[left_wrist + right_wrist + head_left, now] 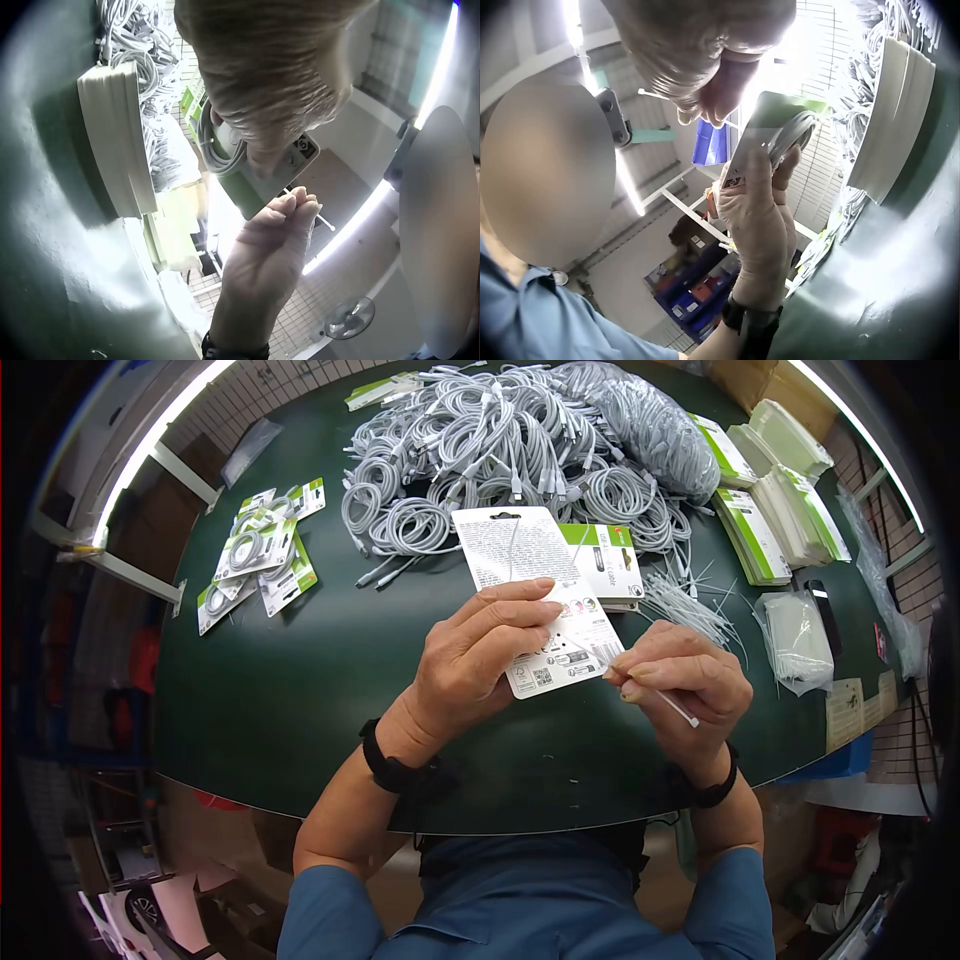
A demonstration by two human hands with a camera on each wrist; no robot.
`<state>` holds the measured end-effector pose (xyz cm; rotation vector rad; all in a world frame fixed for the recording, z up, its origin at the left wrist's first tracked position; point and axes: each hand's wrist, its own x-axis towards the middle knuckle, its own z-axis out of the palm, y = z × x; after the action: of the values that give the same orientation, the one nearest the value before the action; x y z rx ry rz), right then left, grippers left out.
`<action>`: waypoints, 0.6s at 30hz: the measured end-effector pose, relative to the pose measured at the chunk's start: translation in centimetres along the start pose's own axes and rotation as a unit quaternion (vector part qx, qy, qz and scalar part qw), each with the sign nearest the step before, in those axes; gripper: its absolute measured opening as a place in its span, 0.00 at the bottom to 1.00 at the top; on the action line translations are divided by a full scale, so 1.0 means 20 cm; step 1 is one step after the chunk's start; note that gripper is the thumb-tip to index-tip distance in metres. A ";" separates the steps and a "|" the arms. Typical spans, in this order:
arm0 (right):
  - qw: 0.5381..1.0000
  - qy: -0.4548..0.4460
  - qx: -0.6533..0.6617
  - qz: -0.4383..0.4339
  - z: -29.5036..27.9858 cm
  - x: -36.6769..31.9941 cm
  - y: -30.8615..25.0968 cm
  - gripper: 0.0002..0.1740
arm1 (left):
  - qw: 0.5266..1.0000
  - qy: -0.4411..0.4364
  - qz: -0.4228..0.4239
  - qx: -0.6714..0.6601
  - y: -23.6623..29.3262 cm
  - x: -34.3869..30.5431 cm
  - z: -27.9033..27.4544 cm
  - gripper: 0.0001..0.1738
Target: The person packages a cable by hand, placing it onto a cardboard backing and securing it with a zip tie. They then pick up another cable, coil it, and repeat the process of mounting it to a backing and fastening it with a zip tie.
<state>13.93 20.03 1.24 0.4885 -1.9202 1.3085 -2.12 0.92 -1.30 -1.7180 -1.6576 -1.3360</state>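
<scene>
My left hand (pixel 450 660) grips a white printed backing card (pixel 515 550), its text side toward the head camera and tilted. On the card's other face a grey coiled cable (pixel 219 156) shows in the left wrist view, held under the fingers. Close to the card's lower right corner, my right hand (pixel 695 678) pinches a thin white cable tie (pixel 683 710) between thumb and fingers. One end of the tie sticks out below the hand; its other part runs toward the card.
A big heap of coiled grey cables (pixel 500 430) covers the back of the green table (pixel 300 710). Stacked cards (pixel 755 540) stand at the right, near loose cable ties (pixel 690 600). Carded cables (pixel 262 550) lie at the left. Another card stack (pixel 612 560) sits behind the held card.
</scene>
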 end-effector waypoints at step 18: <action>0.995 -0.047 -0.044 0.072 0.02 0.01 0.02 0.14 | 1.000 -0.022 0.000 -0.005 0.05 0.00 0.02 0.20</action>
<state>13.26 19.85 1.04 0.3801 -2.1147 1.3047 -1.08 0.93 -1.17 -1.7660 -1.6767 -1.3175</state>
